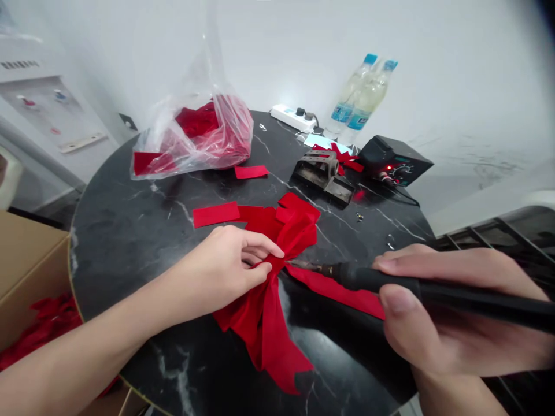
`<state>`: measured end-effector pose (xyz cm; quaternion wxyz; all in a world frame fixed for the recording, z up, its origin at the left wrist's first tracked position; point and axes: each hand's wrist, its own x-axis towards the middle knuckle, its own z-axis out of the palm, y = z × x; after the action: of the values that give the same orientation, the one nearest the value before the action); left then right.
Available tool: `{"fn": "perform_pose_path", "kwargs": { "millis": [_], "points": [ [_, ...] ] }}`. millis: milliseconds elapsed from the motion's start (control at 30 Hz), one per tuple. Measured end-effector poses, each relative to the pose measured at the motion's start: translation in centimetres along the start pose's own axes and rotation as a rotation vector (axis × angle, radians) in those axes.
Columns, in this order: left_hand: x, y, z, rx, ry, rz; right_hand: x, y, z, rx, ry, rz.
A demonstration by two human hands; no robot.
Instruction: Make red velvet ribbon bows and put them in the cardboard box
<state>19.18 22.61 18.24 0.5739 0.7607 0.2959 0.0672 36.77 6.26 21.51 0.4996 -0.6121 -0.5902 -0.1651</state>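
A red velvety ribbon bow [299, 228] lies on the dark marbled table, its notched tails spread towards me. My left hand [243, 257] pinches it at the knot with thumb and forefinger. In my right hand [433, 306] is a black-handled soldering iron [359, 276], gripped like a pen. Its metal tip points left and reaches the bow's middle beside my left fingertips; whether it touches the fabric I cannot tell. A red ribbon strip [342, 293] runs under the iron to the right. Short red pieces [217, 214] lie just behind my left hand.
Behind the bow are an iron stand [323, 176] and a black control box [394, 162] with a red light. Two bottles [362, 95], a white power strip [293, 117] and a clear bag [195, 136] of red fabric stand at the back. A cardboard box [32, 254] is at left.
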Motion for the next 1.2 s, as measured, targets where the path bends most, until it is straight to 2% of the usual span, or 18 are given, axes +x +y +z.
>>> {"fn": "perform_pose_path", "kwargs": {
  "millis": [100,300,467,533,667,767,900,967,1100,1200],
  "points": [
    [-0.1,-0.3,0.2,0.044,0.012,0.039,-0.1,-0.2,0.2,0.025,-0.068,0.028],
    [-0.3,-0.9,0.2,0.109,0.031,0.116,-0.3,-0.4,0.6,0.002,-0.117,0.109],
    [-0.2,-1.0,0.2,0.123,0.02,0.138,0.2,0.1,0.0,-0.006,-0.208,-0.011],
    [-0.2,-1.0,0.2,0.121,0.015,0.147,0.3,0.4,-0.2,0.002,-0.195,0.004],
    [-0.1,-1.1,0.2,0.122,0.01,0.161,0.2,0.4,-0.1,0.035,-0.287,0.033],
    [-0.1,-1.1,0.3,0.122,0.008,0.157,0.2,0.1,0.3,0.007,-0.196,0.047],
    [-0.2,-0.8,0.2,0.121,0.01,0.141,0.1,-0.3,0.8,-0.067,-0.141,-0.066],
    [-0.3,-0.7,0.1,0.124,0.002,0.133,0.0,-0.4,0.8,-0.081,-0.112,-0.024],
    [-0.4,-0.6,0.1,0.118,-0.003,0.134,-0.2,-0.3,0.8,-0.033,-0.177,0.083],
    [-0.3,-0.7,0.2,0.111,0.004,0.138,-0.1,-0.3,0.9,-0.05,-0.165,0.01]
  ]
}}
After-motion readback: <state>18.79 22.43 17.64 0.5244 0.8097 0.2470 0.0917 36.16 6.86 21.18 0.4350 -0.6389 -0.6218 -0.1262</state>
